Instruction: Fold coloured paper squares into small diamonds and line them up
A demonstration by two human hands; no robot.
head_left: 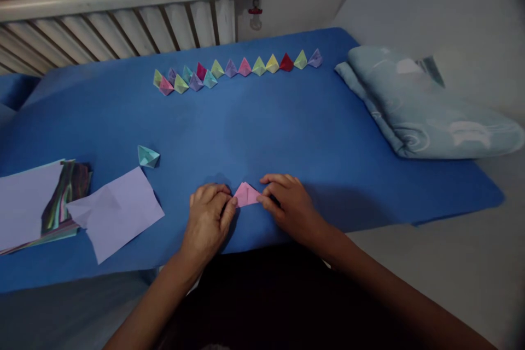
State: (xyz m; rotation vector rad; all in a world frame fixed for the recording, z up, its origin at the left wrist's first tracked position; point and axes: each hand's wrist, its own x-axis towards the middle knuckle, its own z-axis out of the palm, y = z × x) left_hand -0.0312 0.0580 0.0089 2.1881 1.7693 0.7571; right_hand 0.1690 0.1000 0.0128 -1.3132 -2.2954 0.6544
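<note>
A small pink folded paper (247, 194), roughly triangular with its tip pointing away from me, lies on the blue surface close to the near edge. My left hand (208, 213) pinches its left corner between thumb and fingers. At the opposite corner, my right hand (290, 203) grips the paper with its thumb and a finger, the other fingers curled. Left of my hands sits a teal paper boat (148, 156). Below that boat, a loose lilac sheet (123, 217) lies at an angle, its left part reaching the paper stack.
Folded paper boats (245, 67) in several colours line the far side, doubled up at the left end. A stack of coloured paper (28, 202) lies at the left. A folded pale-teal cloth (422, 115) rests at the right. Behind the blue surface (262, 126) stands a radiator (123, 24).
</note>
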